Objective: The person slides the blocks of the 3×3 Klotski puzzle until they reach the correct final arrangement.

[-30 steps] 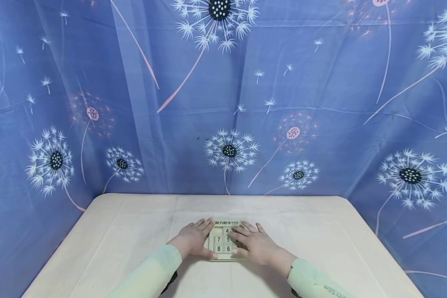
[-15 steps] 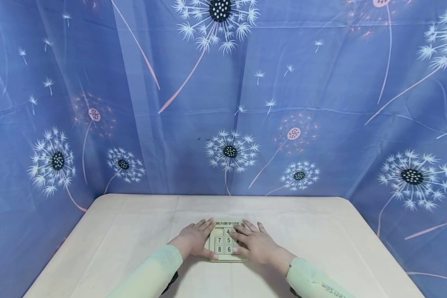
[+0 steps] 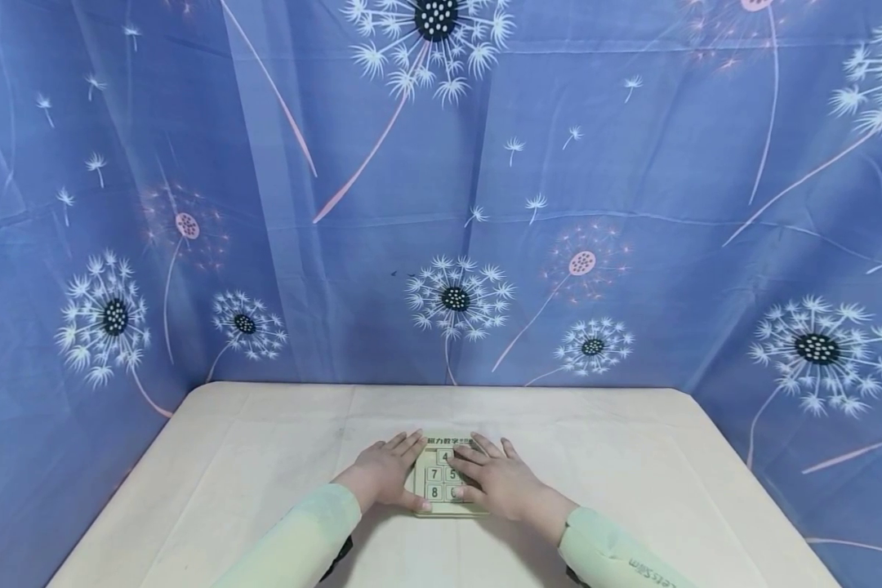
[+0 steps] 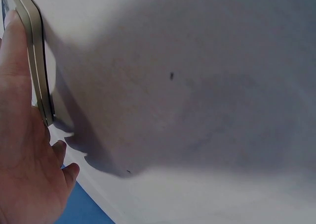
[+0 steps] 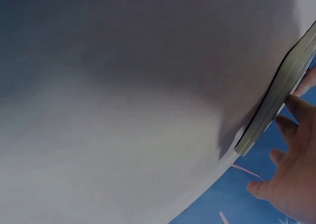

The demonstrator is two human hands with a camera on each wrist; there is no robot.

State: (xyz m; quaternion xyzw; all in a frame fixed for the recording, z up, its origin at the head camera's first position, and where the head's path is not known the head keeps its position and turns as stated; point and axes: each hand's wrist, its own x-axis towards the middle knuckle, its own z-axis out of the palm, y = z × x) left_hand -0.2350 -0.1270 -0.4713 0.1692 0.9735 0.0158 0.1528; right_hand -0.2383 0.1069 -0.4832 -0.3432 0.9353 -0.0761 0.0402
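Note:
On the table lies a number slide puzzle (image 3: pixel 423 469) in a pale green frame, with dark lettering along its far edge. Tiles 7, 8 and part of 5 show; the 4 tile (image 3: pixel 443 457) sits in the far row, beside a narrow gap to its left. My left hand (image 3: pixel 384 474) holds the frame's left side, thumb on the near corner and fingers along the far corner. Spread over the right part of the puzzle, my right hand (image 3: pixel 510 483) touches the tiles with its fingertips and hides the right column. In both wrist views the frame's side shows.
A cream-covered table (image 3: pixel 265 425) surrounds the puzzle. Behind it and at both sides hangs a blue curtain (image 3: pixel 367 286) printed with dandelions. Both forearms, in pale green sleeves (image 3: pixel 294 535), reach in from the near edge.
My right hand has shifted slightly left over the tiles. The 4 tile has slid a little left out of line with the 5 below it. My left hand stays on the frame.

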